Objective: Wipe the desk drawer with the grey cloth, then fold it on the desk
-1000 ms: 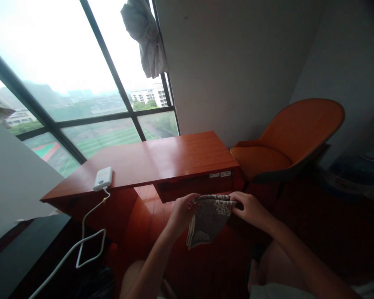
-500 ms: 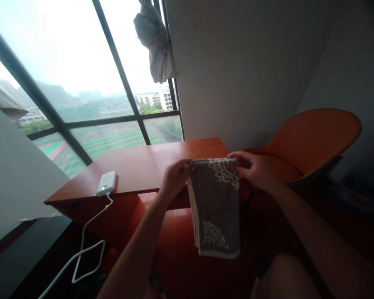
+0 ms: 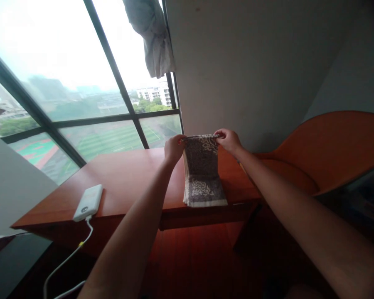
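A folded grey-brown cloth [image 3: 202,160] with cream patterns hangs between my two hands over the reddish wooden desk [image 3: 134,170]. Its lower part bends and lies on the desk near the front edge. My left hand [image 3: 174,148] pinches the top left corner, and my right hand [image 3: 229,140] pinches the top right corner. Both hands are closed on the cloth, with its upper edge stretched between them.
On the desk's left part lies a white power bank [image 3: 89,202], its white cable [image 3: 64,258] hanging over the front edge. An orange chair [image 3: 336,145] stands at the right. Behind the desk are a window and a tied curtain [image 3: 156,45].
Both hands have moved forward over the desk with the cloth. Its lower part, which hung free in front of the desk, now rests on the desktop. The view has come closer to the desk.
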`<state>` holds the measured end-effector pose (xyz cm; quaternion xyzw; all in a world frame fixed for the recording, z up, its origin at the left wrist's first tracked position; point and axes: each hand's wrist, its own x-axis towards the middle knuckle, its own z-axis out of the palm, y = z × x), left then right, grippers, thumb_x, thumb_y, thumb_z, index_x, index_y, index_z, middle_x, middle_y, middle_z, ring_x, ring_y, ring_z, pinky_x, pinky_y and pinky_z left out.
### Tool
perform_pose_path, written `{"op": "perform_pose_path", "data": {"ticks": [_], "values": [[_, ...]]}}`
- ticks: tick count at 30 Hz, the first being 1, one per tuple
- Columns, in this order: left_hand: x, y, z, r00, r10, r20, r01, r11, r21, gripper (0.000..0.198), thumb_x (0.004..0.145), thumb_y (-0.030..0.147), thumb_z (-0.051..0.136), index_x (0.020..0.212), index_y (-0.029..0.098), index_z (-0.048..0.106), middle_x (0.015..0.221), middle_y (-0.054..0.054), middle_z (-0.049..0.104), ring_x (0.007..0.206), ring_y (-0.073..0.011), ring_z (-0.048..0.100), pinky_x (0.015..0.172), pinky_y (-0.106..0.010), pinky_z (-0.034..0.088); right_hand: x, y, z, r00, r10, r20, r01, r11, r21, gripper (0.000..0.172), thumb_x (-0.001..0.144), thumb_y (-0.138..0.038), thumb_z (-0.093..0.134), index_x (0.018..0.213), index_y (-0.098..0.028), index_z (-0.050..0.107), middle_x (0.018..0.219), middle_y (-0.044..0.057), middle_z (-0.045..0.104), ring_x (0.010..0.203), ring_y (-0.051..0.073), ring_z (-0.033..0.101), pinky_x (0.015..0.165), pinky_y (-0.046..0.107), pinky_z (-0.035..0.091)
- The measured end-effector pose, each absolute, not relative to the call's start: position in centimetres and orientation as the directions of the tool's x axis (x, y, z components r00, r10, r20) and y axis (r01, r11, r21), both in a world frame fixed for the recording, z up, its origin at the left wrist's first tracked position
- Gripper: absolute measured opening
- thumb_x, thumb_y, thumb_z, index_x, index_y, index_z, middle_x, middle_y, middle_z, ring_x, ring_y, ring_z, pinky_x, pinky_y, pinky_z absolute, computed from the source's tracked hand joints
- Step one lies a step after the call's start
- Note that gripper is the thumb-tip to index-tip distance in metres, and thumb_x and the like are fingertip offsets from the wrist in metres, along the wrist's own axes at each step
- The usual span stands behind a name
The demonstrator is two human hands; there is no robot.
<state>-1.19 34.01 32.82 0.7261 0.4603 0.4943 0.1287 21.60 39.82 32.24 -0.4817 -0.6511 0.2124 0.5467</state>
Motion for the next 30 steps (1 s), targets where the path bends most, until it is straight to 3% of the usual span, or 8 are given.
{"op": "perform_pose_path", "data": {"ticks": [5, 8, 12, 18, 21, 24, 27, 30], "values": [[-2.8, 32.8, 28.5, 0.113, 0.817, 0.566, 0.606, -0.508, 0.612, 0.024, 0.09, 0.032, 0.058, 0.108, 0.017, 0.063, 0.105, -0.006, 0.067, 0.089, -0.0177, 0.063, 0.081, -0.037, 0.053, 21.9, 34.5, 25.6, 0.005, 0.902, 0.432, 0.383, 0.397, -0.834, 0.017, 0.07, -0.027, 0.062, 0.085, -0.019, 0.063, 0.078, 0.001, 0.068, 0.071, 0.013, 0.062, 0.065, 0.029, 0.05], [-4.2, 29.2, 24.4, 0.216, 0.793, 0.57, 0.661, -0.548, 0.512, 0.014, 0.088, 0.024, 0.058, 0.097, 0.02, 0.068, 0.093, -0.004, 0.071, 0.086, -0.0174, 0.063, 0.083, -0.034, 0.052, 22.3, 29.5, 21.5, -0.076, 0.915, 0.395, 0.493, 0.379, -0.783, 0.016, 0.07, -0.027, 0.06, 0.086, -0.023, 0.063, 0.083, 0.002, 0.071, 0.067, 0.014, 0.062, 0.066, 0.032, 0.051], [-5.4, 24.9, 19.7, 0.465, 0.727, 0.505, 0.694, -0.653, 0.302, 0.023, 0.089, 0.017, 0.051, 0.104, 0.024, 0.067, 0.108, -0.003, 0.071, 0.106, -0.0198, 0.059, 0.094, -0.036, 0.048, 23.0, 25.1, 17.5, -0.295, 0.808, 0.51, 0.585, 0.575, -0.572, 0.025, 0.07, -0.011, 0.052, 0.087, -0.026, 0.062, 0.104, 0.003, 0.071, 0.1, 0.019, 0.062, 0.091, 0.04, 0.051], [-5.1, 22.9, 19.2, 0.528, 0.713, 0.461, 0.739, -0.653, 0.163, 0.035, 0.086, 0.011, 0.047, 0.114, 0.024, 0.062, 0.12, -0.004, 0.066, 0.117, -0.0212, 0.053, 0.101, -0.04, 0.042, 23.6, 23.3, 17.4, -0.426, 0.767, 0.48, 0.662, 0.626, -0.412, 0.023, 0.083, -0.018, 0.044, 0.099, -0.024, 0.059, 0.12, 0.007, 0.065, 0.115, 0.02, 0.054, 0.102, 0.044, 0.048], [-4.2, 22.2, 20.1, 0.546, 0.698, 0.463, 0.753, -0.652, 0.094, 0.042, 0.086, 0.012, 0.046, 0.126, 0.023, 0.055, 0.131, -0.005, 0.059, 0.127, -0.0233, 0.045, 0.11, -0.045, 0.033, 23.1, 22.6, 17.5, -0.436, 0.75, 0.497, 0.721, 0.622, -0.306, 0.037, 0.084, -0.016, 0.039, 0.117, -0.023, 0.055, 0.134, 0.009, 0.057, 0.128, 0.022, 0.047, 0.11, 0.046, 0.042], [-2.4, 21.2, 20.2, 0.551, 0.708, 0.442, 0.779, -0.626, 0.031, 0.055, 0.086, 0.016, 0.046, 0.141, 0.02, 0.04, 0.148, -0.008, 0.043, 0.14, -0.0263, 0.029, 0.116, -0.049, 0.02, 22.1, 22.1, 16.9, -0.471, 0.733, 0.491, 0.756, 0.622, -0.203, 0.057, 0.083, -0.013, 0.037, 0.14, -0.02, 0.035, 0.149, 0.011, 0.041, 0.14, 0.024, 0.033, 0.114, 0.047, 0.037], [-0.5, 20.5, 18.9, 0.525, 0.746, 0.409, 0.82, -0.572, -0.008, 0.068, 0.084, 0.021, 0.05, 0.148, 0.018, 0.028, 0.156, -0.01, 0.027, 0.144, -0.0314, 0.018, 0.116, -0.053, 0.016, 20.6, 21.7, 15.9, -0.476, 0.743, 0.47, 0.802, 0.586, -0.114, 0.064, 0.083, -0.015, 0.038, 0.145, -0.018, 0.025, 0.155, 0.014, 0.031, 0.144, 0.028, 0.024, 0.115, 0.049, 0.034], [0.6, 20.1, 17.3, 0.509, 0.768, 0.389, 0.844, -0.535, -0.046, 0.074, 0.081, 0.028, 0.055, 0.149, 0.02, 0.025, 0.157, -0.011, 0.023, 0.144, -0.0354, 0.014, 0.115, -0.057, 0.013, 19.4, 21.5, 14.8, -0.46, 0.786, 0.414, 0.855, 0.518, -0.032, 0.068, 0.083, -0.016, 0.039, 0.147, -0.016, 0.018, 0.156, 0.015, 0.028, 0.145, 0.032, 0.024, 0.114, 0.054, 0.032]]}}
